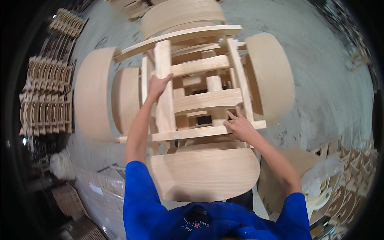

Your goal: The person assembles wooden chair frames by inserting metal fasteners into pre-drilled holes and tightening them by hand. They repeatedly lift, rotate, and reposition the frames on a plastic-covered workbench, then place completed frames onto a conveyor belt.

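left hand (159,85) closed around upright post of wooden chair frame (200,100) at 12 o'clock; right hand (239,127) half open, fingers on lower rail at 3 o'clock. advice: keep both grips firm and frame level above curved panels (93,93).

light: even, soft | shadows: faint | edges: bent, black rim (fisheye) | blur: slight

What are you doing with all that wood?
A person in a blue shirt is holding a bare wooden chair frame with both hands. The left hand grips one upright leg, and the right hand rests on a lower crossbar. Curved wooden panels stand around the frame on the concrete floor. More wooden parts are stacked in rows off to the left.
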Motion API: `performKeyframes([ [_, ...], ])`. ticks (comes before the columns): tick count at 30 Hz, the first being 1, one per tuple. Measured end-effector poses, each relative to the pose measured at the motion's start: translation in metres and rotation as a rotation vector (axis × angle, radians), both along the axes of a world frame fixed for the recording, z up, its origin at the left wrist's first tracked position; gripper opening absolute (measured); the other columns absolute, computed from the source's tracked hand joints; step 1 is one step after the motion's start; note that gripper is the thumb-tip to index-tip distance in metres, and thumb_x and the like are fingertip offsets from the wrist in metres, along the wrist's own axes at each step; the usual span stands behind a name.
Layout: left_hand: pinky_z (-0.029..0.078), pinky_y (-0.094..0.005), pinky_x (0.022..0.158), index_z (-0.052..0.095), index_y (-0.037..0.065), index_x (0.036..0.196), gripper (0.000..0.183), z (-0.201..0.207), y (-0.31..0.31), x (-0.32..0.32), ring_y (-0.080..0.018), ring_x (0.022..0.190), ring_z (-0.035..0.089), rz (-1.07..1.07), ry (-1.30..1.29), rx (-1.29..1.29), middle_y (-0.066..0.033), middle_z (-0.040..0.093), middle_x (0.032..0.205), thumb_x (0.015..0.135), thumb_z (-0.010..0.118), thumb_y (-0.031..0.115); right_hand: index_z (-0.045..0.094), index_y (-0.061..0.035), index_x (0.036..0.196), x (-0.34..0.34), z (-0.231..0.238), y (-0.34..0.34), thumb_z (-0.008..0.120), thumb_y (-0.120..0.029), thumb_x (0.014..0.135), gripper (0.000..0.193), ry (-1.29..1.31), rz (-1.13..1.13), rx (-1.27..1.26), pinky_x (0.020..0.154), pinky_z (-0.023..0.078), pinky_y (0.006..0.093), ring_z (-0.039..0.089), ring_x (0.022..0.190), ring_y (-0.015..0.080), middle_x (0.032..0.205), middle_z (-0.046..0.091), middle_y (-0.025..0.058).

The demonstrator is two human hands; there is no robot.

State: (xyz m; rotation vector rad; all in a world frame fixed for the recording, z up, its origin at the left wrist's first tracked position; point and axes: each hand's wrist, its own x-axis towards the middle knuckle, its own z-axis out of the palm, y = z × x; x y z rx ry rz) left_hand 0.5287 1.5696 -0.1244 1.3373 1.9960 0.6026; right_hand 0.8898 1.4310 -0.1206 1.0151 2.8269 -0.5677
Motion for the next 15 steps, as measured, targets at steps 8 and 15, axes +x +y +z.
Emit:
performKeyframes([
  [8,0.050,-0.0395,0.078,0.067,-0.006,0.092,0.061,-0.026,-0.003,-0.007,-0.0303,0.082,0.066,0.103,0.205,0.089,-0.0202,0.068,0.088,0.071,0.072,0.051,0.054,-0.0073,0.097,-0.004,-0.021,-0.006,0.073,-0.025,0.071,0.037,0.051,0.018,0.005,0.112,0.016,0.0564,0.051,0.119,0.0232,0.090,0.068,0.0101],
  [15,0.048,-0.0415,0.085,0.063,-0.011,0.098,0.071,-0.009,-0.023,-0.007,-0.0356,0.093,0.064,0.079,0.183,0.002,-0.0266,0.066,0.095,0.071,0.071,0.053,0.054,-0.0078,0.095,-0.006,-0.022,-0.004,0.074,-0.028,0.070,0.038,0.045,0.060,-0.005,0.113,0.015,0.0556,0.056,0.113,0.0212,0.097,0.067,0.0097],
])
